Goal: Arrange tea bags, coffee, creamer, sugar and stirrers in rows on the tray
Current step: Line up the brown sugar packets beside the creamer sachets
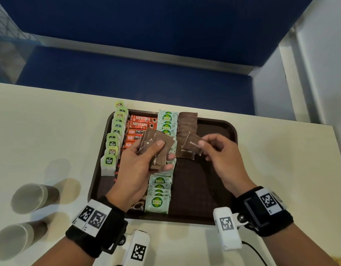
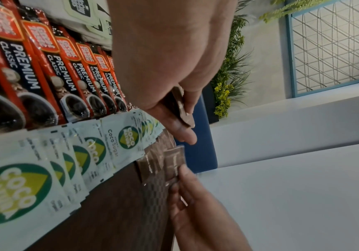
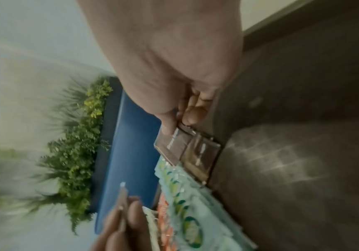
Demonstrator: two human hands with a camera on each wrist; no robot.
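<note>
The coffee sachets (image 2: pixel 45 71) look like glossy plastic foil. The brown tray (image 1: pixel 213 169) has a textured matt surface, and the table (image 1: pixel 41 121) is smooth.

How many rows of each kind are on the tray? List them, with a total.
Tea bags: 1
Coffee sticks: 1
Coco sugar packets: 1
Brown sugar packets: 1
Total: 4 rows

Left hand (image 2: pixel 170 71) pinching brown sachets (image 2: pixel 179 105), coffee sticks (image 2: pixel 52 71), coco sugar packets (image 2: pixel 84 161)
</note>
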